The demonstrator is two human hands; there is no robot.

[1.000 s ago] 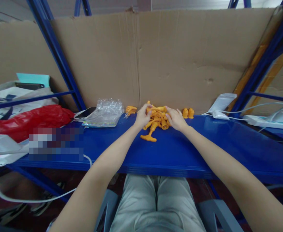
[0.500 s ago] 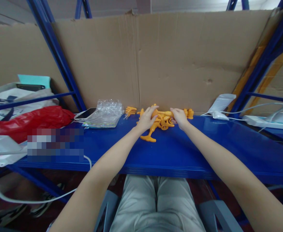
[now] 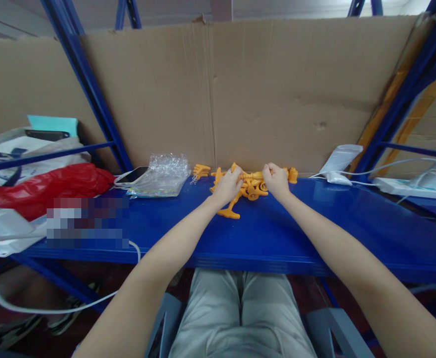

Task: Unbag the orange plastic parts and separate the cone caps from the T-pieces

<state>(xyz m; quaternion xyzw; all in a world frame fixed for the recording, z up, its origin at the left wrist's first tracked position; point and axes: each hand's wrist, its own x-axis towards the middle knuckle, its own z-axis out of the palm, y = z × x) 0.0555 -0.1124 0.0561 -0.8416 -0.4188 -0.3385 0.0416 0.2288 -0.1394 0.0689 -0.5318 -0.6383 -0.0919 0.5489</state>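
Observation:
Several orange plastic pieces [image 3: 253,193] lie in a heap on the blue shelf top [image 3: 266,233], among them round, wheel-like ones. My left hand [image 3: 228,186] is closed over the heap's left side, gripping an orange plastic part [image 3: 253,175] whose tip sticks out above the fingers. The same long part seems to reach across to my right hand [image 3: 276,180], which is curled into a fist at its right end; the fingers cover that end. A foot-like orange piece [image 3: 228,214] points toward me below my left hand. Farther left lies a hand-shaped orange piece [image 3: 202,170] beside a small chain [image 3: 194,179].
A clear plastic packet [image 3: 163,176] and a phone [image 3: 135,175] lie to the left, near a red bag [image 3: 49,189]. A white power strip [image 3: 415,188] with cables is on the right. Cardboard [image 3: 270,94] stands behind, between blue posts [image 3: 91,94].
My fingers have curled in tighter on both hands, the right one into a fist. The orange tip by my left hand has shifted slightly left. The other pieces have barely moved.

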